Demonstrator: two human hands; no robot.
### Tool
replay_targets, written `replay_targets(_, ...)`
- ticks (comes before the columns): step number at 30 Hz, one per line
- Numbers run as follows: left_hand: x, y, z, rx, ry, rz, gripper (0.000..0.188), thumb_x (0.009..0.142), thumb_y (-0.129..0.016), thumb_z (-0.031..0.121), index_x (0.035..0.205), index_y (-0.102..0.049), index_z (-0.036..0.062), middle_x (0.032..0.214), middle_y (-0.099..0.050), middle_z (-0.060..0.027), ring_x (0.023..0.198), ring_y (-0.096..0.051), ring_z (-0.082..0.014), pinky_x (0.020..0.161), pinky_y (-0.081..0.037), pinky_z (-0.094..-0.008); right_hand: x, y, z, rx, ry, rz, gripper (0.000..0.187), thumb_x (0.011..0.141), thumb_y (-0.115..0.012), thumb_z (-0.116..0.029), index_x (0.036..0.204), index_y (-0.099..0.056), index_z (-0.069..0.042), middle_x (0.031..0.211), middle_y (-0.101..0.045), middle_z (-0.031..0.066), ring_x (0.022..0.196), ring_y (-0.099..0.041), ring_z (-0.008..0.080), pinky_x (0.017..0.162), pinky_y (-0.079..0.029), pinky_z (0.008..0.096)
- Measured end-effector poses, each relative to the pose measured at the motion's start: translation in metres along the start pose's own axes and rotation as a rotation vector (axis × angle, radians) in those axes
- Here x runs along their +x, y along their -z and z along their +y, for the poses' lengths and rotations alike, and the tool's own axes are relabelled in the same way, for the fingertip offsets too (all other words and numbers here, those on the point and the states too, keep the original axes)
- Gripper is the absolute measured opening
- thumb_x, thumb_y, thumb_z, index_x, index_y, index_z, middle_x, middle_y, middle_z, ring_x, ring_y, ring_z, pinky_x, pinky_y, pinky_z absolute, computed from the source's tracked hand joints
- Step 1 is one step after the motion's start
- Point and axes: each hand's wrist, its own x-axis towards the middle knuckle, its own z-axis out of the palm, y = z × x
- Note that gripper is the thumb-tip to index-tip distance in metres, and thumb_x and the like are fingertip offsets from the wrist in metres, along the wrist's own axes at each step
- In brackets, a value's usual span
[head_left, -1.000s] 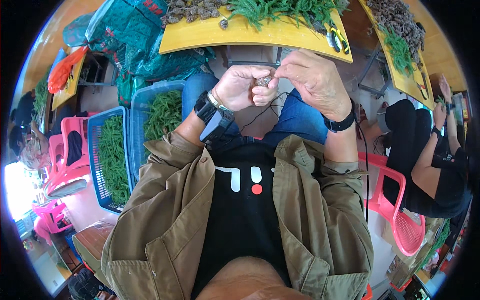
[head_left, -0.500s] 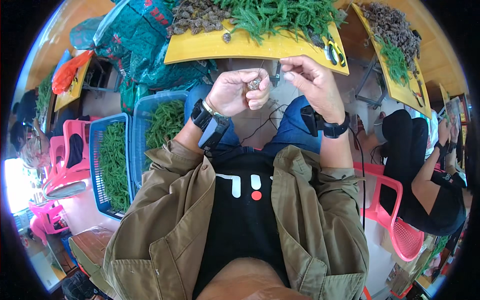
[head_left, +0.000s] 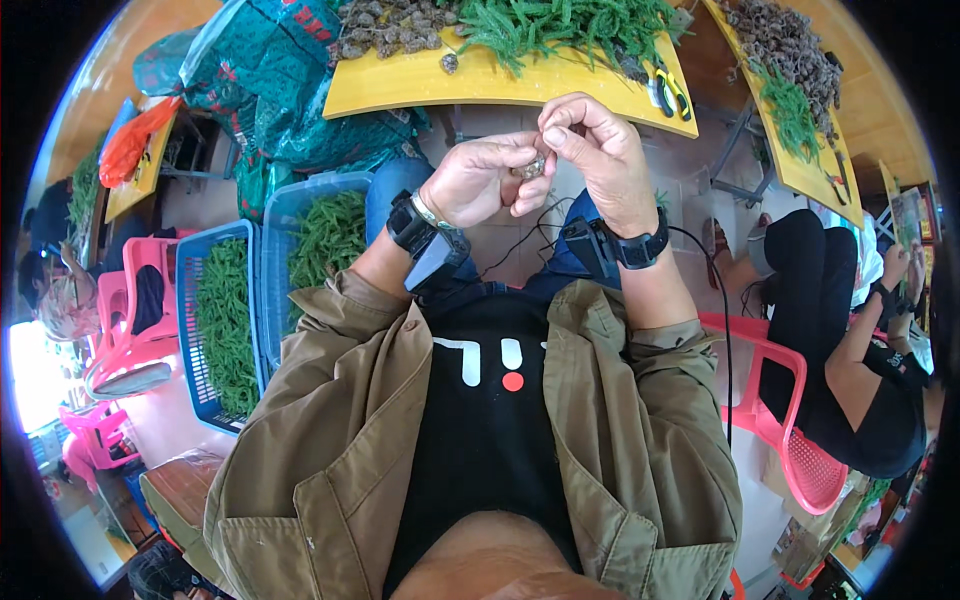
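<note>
A small brown pine cone (head_left: 531, 168) sits between the thumb and fingers of my left hand (head_left: 474, 182), which is closed on it. My right hand (head_left: 602, 158) is right beside it, thumb and index finger pinched together just above the cone. Whatever that pinch holds is too thin or too hidden to make out. Both hands are raised over my lap, short of the yellow table (head_left: 420, 88). On that table lie a heap of pine cones (head_left: 395, 28), one loose pine cone (head_left: 449, 63) and green artificial sprigs (head_left: 560, 28).
Yellow-handled pliers (head_left: 672, 95) lie at the table's right end. Blue baskets of greenery (head_left: 228, 330) stand to my left, below teal sacks (head_left: 275, 100). On the right, another person (head_left: 850, 340) sits on a pink chair (head_left: 800, 450) near a second table (head_left: 815, 180).
My right hand has moved left and slightly up, closing the gap to the left hand. The pine cone has shifted a little right and tilted within the left fingers.
</note>
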Motion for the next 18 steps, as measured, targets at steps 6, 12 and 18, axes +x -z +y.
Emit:
replay_targets(6,0.000,-0.003,0.002,-0.035,0.005,-0.046,0.027,0.094,-0.053,0.026,0.101,-0.055,-0.0003,0.076,-0.049,-0.0027,0.063,-0.045,-0.0127,0.058,-0.037,-0.0250,-0.005,-0.006,-0.002,-0.087,0.082,0.020,0.004,0.090,-0.058,-0.003,0.092,-0.057,-0.001,0.099,-0.056,0.0061,0.073,-0.053,0.0095,0.066,-0.046,0.0223)
replay_targets(12,0.005,-0.013,-0.007,0.222,-0.151,0.162,0.032,0.093,-0.056,0.032,0.102,-0.054,0.0006,0.075,-0.050,-0.0009,0.066,-0.045,-0.0107,0.059,-0.034,-0.0236,-0.004,-0.007,0.003,-0.168,0.181,0.126,0.004,0.091,-0.058,-0.003,0.092,-0.056,0.000,0.099,-0.055,0.0060,0.071,-0.050,0.0085,0.063,-0.043,0.0208)
replay_targets(18,0.002,-0.016,-0.001,0.279,-0.163,0.202,0.035,0.092,-0.056,0.033,0.106,-0.054,0.0008,0.078,-0.051,-0.0009,0.067,-0.047,-0.0102,0.061,-0.036,-0.0232,-0.004,-0.011,-0.001,-0.326,0.263,0.175,0.004,0.089,-0.060,-0.004,0.090,-0.057,0.000,0.101,-0.056,0.0069,0.076,-0.053,0.0098,0.068,-0.045,0.0228)
